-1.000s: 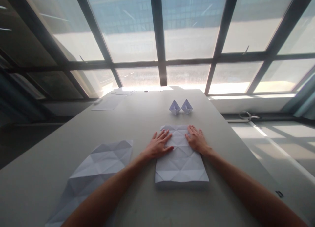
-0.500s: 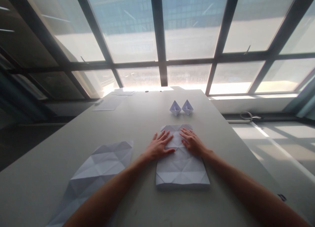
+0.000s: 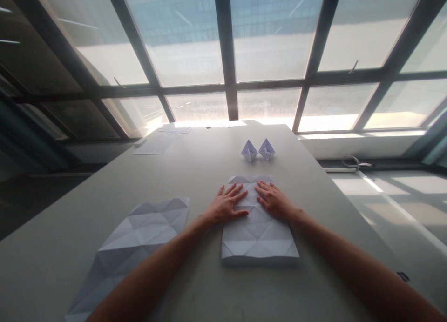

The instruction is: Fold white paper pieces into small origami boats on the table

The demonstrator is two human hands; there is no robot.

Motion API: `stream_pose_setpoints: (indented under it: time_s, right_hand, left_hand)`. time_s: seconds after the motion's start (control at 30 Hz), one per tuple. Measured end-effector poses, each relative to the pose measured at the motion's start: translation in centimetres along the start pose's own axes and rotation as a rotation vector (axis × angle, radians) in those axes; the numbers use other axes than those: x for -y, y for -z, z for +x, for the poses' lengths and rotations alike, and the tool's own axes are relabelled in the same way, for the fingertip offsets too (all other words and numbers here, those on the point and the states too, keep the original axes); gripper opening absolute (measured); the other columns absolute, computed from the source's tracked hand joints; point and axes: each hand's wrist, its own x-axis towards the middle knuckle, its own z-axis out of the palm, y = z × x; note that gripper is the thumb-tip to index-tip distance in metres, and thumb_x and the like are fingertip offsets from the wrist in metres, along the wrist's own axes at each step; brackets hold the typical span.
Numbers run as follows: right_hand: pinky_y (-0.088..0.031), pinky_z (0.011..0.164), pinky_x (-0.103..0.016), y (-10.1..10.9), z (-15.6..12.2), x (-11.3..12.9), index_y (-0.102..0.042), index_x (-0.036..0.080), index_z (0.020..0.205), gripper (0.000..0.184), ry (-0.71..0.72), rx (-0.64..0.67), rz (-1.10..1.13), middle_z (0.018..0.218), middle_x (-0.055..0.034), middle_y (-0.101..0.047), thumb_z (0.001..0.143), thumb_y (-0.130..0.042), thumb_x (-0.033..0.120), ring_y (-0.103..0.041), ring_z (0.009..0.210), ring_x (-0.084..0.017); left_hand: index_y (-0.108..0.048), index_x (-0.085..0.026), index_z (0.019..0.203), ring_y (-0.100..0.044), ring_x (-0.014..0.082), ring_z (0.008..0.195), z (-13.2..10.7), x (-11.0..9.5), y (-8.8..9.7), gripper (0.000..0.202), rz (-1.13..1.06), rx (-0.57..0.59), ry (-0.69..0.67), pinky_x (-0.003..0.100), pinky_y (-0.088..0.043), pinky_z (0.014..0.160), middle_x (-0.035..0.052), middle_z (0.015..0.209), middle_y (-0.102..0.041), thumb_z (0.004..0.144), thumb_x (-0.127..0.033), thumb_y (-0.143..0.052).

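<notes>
A creased white paper sheet (image 3: 258,236) lies flat on the grey table (image 3: 202,173) in front of me. My left hand (image 3: 225,205) rests palm down on its left upper part, fingers spread. My right hand (image 3: 274,200) lies flat on the upper middle of the same sheet, fingers stretched out. The two hands sit close together, near the sheet's far edge. Neither hand grips anything.
A second creased sheet (image 3: 134,240) lies to the left. Two small folded paper boats (image 3: 258,150) stand beyond the sheet. More flat papers (image 3: 157,143) lie at the table's far left end. Large windows (image 3: 226,47) rise behind; the table's right edge drops to the floor.
My right hand slid left from the sheet's right upper edge toward the middle. My left hand has stayed where it was. The view shifted slightly.
</notes>
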Motion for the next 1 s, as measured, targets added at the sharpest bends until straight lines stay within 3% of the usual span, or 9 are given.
stream_pose_setpoints:
  time_s: [1.0]
  right_hand:
    - [-0.025,0.116,-0.048,0.13,0.09,-0.54,-0.045,0.014,0.143,0.05,0.023,-0.009,-0.004,0.151,-0.0151,-0.038,0.097,-0.043,0.031,-0.033,0.141,-0.027]
  left_hand:
    - [-0.031,-0.035,0.15,-0.017,0.0302,0.147,0.32,-0.27,0.34,0.081,-0.061,-0.009,0.02,0.054,-0.004,0.117,0.0025,0.159,-0.022,0.083,-0.076,-0.048]
